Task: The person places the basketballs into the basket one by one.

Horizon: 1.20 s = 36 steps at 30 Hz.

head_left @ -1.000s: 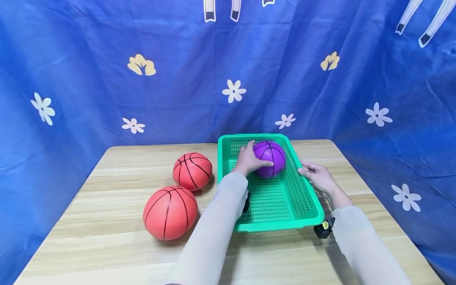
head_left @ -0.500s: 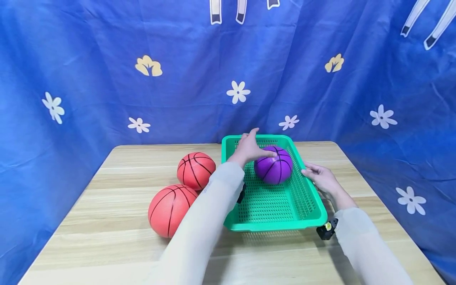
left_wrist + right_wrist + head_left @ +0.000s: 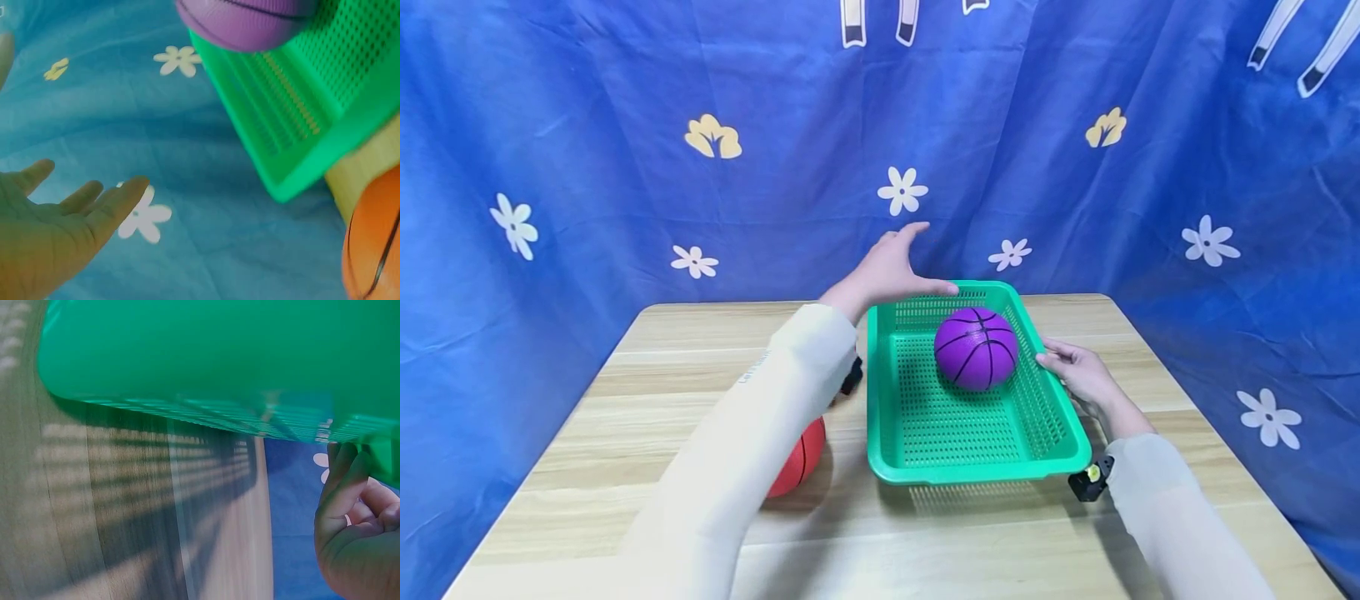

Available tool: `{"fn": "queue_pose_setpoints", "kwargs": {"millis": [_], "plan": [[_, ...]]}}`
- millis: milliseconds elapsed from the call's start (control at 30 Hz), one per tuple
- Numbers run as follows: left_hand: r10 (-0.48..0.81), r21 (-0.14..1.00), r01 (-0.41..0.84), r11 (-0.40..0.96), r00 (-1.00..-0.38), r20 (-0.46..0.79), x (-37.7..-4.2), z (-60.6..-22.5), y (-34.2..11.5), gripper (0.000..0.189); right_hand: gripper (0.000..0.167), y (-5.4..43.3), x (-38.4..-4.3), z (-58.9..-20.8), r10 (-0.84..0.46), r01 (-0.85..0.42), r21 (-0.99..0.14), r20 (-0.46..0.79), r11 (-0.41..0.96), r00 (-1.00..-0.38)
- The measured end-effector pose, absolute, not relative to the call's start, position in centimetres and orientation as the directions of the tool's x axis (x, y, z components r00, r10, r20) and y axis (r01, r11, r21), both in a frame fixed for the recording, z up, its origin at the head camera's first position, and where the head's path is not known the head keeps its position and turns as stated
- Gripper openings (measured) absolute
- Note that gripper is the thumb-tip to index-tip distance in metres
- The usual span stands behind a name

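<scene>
A purple basketball (image 3: 976, 348) rests inside a green plastic basket (image 3: 874, 400), towards its far right side. My left hand (image 3: 887, 268) is off the ball, spread in the air over the basket's far left corner, with nothing in it. The left wrist view shows that hand (image 3: 56, 231) with fingers extended, apart from the basket (image 3: 250, 150). On the basket's right side, my right hand (image 3: 1084, 379) grips the rim, thumb at the edge. Its curled fingers (image 3: 340, 487) meet the rim in the right wrist view.
A red basketball (image 3: 805, 458) sits on the wooden table (image 3: 700, 367) left of the basket, partly covered by my left sleeve (image 3: 760, 433). A second red ball is hidden behind that arm. A blue curtain (image 3: 790, 183) stands behind the table.
My left hand has let go of the purple ball and moved up and left, out of the basket. The ball now sits slightly nearer. My right hand stays on the rim.
</scene>
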<state>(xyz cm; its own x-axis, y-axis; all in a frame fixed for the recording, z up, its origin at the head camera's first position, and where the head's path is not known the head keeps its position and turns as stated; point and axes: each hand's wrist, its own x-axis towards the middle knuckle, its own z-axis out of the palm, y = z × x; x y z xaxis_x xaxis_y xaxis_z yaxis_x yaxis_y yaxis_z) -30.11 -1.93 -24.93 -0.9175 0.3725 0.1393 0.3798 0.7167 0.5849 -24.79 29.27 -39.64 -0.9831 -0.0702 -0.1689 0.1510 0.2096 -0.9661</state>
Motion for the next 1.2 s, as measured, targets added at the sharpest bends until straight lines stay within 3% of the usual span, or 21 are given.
{"fn": "queue_pose_setpoints", "kwargs": {"millis": [300,600,1200], "plan": [[0.439,0.543,0.472,0.695,-0.876,0.2,-28.9,-23.0,-6.1,0.101,0.06,29.6,-24.6,-39.7,-0.065,0.149,-0.962,-0.168,0.229,-0.984],[0.388,0.559,0.455,0.693,-0.889,0.243,-28.2,-23.4,-11.2,0.099,0.06,29.6,-24.5,-39.6,-0.068,0.152,-0.964,-0.17,0.219,-0.983],[0.339,0.572,0.403,0.715,-0.914,0.221,-28.4,-29.5,-19.2,0.094,0.058,29.2,-24.6,-39.5,-0.077,0.146,-0.967,-0.166,0.209,-0.983]]}}
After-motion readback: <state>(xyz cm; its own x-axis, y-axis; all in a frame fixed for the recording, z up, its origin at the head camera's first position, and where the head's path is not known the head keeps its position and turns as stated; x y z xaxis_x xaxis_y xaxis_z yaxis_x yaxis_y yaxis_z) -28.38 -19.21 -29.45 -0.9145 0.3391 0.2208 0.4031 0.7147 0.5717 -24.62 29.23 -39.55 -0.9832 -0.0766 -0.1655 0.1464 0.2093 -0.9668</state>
